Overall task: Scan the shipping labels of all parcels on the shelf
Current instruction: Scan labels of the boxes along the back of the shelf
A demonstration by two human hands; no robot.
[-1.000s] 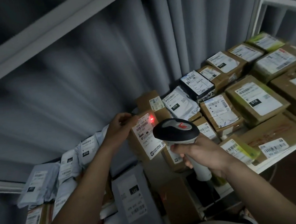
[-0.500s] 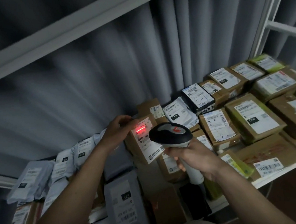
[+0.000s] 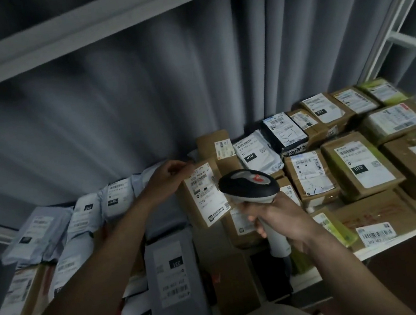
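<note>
The left hand (image 3: 169, 174) pinches the top far corner of a small cardboard parcel (image 3: 204, 195), tilting it up mid-shelf (image 3: 372, 252) so its label (image 3: 206, 192) faces the scanner (image 3: 249, 186) — gripped by the right hand (image 3: 275, 217) just to its right. The box looks light and stiff; holding its edges keeps the barcode clear. The grey mailers (image 3: 173, 265) nearer and leftward look soft and slippery — likely need flattening.

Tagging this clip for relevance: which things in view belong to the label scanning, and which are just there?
Part of the job:
- scanner, held in the right hand
- tilted cardboard box, steadied by the left hand
- other labelled boxes and grey mailer bags on the shelf

Just there:
- grey curtain behind
- empty upper shelf board
</note>
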